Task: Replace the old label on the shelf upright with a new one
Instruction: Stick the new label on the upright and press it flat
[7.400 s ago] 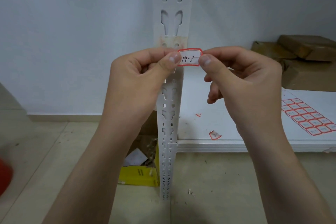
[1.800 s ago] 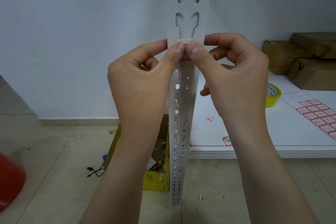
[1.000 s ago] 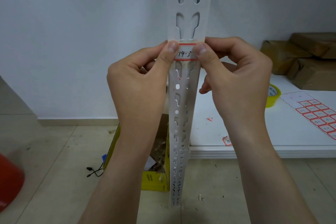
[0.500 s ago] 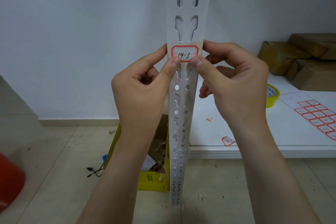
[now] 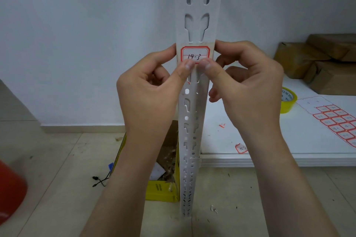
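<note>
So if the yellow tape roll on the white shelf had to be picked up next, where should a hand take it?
Probably with the right hand, from above: the yellow tape roll lies flat on the white shelf board with its open core facing up, partly hidden behind that hand. Thumb in the core and fingers on the outer wall would pinch the ring.

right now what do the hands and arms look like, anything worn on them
Both arms are bare up to the frame edge: no sleeves show. The left hand and right hand wear no gloves, and no rings, watch or bands are visible. The thumbnails are short and unpainted.
</note>
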Demonstrator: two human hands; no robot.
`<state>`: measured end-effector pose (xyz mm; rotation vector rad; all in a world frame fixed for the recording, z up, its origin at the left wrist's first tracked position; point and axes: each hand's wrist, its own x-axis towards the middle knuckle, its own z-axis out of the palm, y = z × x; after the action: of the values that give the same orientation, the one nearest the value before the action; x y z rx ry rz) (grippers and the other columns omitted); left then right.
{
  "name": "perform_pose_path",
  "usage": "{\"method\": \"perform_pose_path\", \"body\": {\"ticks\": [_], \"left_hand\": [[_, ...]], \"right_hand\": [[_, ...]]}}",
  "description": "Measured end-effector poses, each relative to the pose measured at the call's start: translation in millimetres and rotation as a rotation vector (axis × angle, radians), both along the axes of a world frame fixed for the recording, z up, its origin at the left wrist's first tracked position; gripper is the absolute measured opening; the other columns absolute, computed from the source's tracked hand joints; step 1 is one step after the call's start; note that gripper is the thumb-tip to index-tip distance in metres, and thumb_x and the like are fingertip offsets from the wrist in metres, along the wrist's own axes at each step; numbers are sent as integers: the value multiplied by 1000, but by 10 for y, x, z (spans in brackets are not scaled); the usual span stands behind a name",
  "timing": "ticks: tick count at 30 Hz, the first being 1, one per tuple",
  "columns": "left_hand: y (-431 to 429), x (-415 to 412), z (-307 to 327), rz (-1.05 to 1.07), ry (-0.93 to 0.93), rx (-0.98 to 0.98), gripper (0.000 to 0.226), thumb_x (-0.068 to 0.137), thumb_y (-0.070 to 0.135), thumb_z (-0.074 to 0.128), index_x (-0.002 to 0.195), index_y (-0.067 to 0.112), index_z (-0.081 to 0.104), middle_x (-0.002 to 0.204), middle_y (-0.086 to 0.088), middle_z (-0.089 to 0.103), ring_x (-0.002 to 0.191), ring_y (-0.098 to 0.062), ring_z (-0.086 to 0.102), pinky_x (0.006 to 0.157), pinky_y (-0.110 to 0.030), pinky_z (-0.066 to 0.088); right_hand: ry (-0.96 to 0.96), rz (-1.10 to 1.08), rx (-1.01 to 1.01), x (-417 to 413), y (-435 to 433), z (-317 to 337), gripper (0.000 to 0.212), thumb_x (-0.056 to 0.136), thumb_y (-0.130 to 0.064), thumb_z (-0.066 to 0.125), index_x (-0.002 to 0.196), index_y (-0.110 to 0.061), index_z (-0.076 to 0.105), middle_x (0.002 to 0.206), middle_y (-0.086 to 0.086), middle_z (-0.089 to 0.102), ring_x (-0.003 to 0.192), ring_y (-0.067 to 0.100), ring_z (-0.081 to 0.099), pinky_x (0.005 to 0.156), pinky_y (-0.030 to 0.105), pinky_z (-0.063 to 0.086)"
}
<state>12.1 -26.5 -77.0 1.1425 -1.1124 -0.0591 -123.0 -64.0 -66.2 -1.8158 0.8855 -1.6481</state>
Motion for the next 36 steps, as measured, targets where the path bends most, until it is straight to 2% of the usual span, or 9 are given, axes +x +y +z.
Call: {"method": "perform_pose_path", "body": {"ticks": [2, 5, 13, 16, 19, 23, 27, 31, 36], "left_hand": [[3, -3, 15, -6, 12, -10, 27, 95, 28, 75, 121, 19, 77, 56, -1, 50, 54, -2, 43, 54, -13, 44], [-13, -13, 57, -26, 68, -25, 16, 98, 26, 73, 110, 19, 80, 57, -2, 50, 53, -1, 41, 53, -13, 41], [-25, -73, 113, 4, 100, -42, 14, 97, 27, 74, 101, 17, 82, 57, -4, 50, 50, -2, 41, 50, -10, 38], [-21, -83, 130, 12, 83, -45, 11, 98, 27, 73, 96, 19, 81, 56, 0, 49, 50, -2, 41, 50, -9, 38], [-3, -95, 144, 11, 57, -47, 12, 101, 26, 69, 91, 24, 77, 58, -8, 53, 49, 0, 43, 50, -6, 37], [-3, -39, 141, 3, 58, -24, 23, 104, 23, 63, 86, 22, 76, 48, 17, 53, 47, 1, 46, 48, -4, 36], [14, -10, 142, -29, -5, -32, 9, 100, 23, 70, 95, 24, 77, 57, -11, 54, 50, -3, 43, 50, -8, 38], [-20, -29, 128, -7, 33, -36, 6, 96, 24, 75, 99, 21, 80, 55, -1, 46, 49, -2, 39, 52, -13, 39], [-24, -42, 147, 6, 60, -37, 6, 96, 27, 76, 93, 24, 80, 60, -17, 48, 50, -3, 38, 50, -14, 37]], "right_hand": [[-1, 12, -5, -20, -2, 9, 20, 95, -22, 78, 112, -30, 70, 94, 1, 73, 61, 24, 69, 48, 17, 55], [-2, 8, -11, -25, -6, 9, 20, 96, -21, 78, 111, -30, 70, 92, -1, 73, 61, 26, 69, 49, 25, 59], [0, -8, -4, -9, -11, -5, 18, 96, -20, 78, 110, -30, 71, 90, -2, 73, 59, 27, 68, 55, 42, 59], [6, -12, 0, -5, -8, -6, 18, 96, -21, 77, 109, -31, 70, 90, -3, 73, 61, 27, 69, 55, 42, 58], [7, -16, 1, -3, -11, -3, 17, 96, -22, 77, 109, -31, 70, 91, -2, 73, 60, 27, 68, 56, 42, 58], [2, -9, 7, -7, -12, -3, 17, 96, -21, 77, 108, -31, 70, 90, -2, 74, 58, 28, 68, 55, 44, 58], [16, -10, 11, -10, -12, 0, 17, 97, -23, 77, 109, -32, 70, 92, -2, 73, 61, 27, 69, 55, 42, 60], [17, -14, 14, -3, -9, 2, 18, 96, -22, 77, 107, -34, 69, 90, -3, 72, 59, 31, 67, 54, 46, 58], [-53, -18, 23, 23, 16, 43, 6, 97, -27, 77, 99, -31, 73, 86, -2, 73, 58, 35, 66, 52, 50, 56]]}}
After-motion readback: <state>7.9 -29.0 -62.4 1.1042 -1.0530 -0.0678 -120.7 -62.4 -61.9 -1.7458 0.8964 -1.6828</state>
